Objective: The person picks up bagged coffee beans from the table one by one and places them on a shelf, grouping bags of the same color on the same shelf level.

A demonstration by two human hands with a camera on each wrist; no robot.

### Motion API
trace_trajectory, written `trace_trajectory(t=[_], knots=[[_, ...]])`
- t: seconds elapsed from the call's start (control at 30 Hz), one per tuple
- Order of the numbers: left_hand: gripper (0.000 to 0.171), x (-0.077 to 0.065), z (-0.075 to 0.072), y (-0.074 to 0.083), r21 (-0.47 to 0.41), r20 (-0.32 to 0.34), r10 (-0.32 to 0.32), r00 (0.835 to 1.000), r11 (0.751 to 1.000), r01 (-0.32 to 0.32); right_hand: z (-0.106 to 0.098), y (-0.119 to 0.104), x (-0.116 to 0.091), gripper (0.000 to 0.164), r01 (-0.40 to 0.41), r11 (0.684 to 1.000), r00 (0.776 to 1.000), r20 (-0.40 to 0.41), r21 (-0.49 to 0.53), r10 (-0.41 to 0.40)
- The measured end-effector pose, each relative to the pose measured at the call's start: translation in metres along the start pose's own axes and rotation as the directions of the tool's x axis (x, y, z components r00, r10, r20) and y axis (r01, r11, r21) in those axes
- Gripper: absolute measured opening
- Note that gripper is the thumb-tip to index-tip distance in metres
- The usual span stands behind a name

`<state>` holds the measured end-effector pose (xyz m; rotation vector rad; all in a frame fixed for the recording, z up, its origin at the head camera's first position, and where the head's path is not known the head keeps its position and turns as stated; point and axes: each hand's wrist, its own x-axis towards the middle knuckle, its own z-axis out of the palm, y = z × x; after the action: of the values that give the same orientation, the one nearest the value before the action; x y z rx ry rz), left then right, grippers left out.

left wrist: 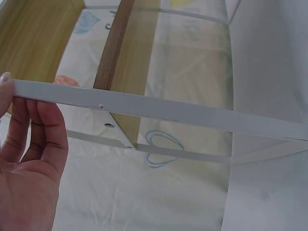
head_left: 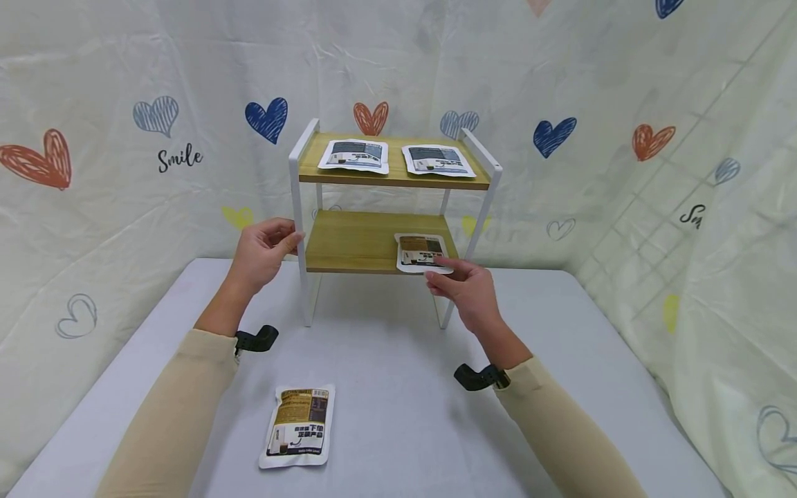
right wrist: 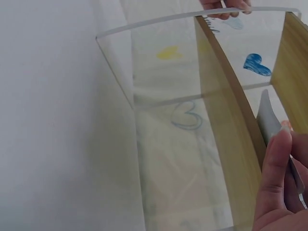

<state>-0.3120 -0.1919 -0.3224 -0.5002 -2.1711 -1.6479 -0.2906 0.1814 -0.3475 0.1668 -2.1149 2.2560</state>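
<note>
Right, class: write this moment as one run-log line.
left hand: grips front-left rack post | right hand: pinches brown-labelled pouch at lower shelf | upper shelf: two blue-labelled pouches | tabletop: second brown-labelled pouch

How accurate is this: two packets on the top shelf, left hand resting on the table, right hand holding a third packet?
One slip: the left hand isn't on the table; it grips the white leg, as the left wrist view shows. The rest stands: two packets on the top shelf, right hand holding a third packet.
</note>
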Motion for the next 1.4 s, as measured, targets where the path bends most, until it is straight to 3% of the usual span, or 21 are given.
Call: trace_trajectory(t=[0.27,0.93,1.4], knots=[[0.032,0.0,0.0,-0.001,0.004,-0.004,-0.01,1.0,1.0,0.01,0.007,0.001,0.002,0.044,0.012,1.0,0.999,-0.049,0.01,-0.011],[0.033,0.0,0.0,0.001,0.027,-0.005,-0.015,1.0,1.0,0.015,0.015,-0.005,0.003,0.038,0.046,0.984,0.987,-0.143,-0.17,-0.071],[0.032,0.001,0.0,-0.001,0.013,-0.002,-0.01,1.0,1.0,0.01,0.017,-0.009,0.0,0.038,0.045,0.983,0.988,-0.139,-0.176,-0.07]])
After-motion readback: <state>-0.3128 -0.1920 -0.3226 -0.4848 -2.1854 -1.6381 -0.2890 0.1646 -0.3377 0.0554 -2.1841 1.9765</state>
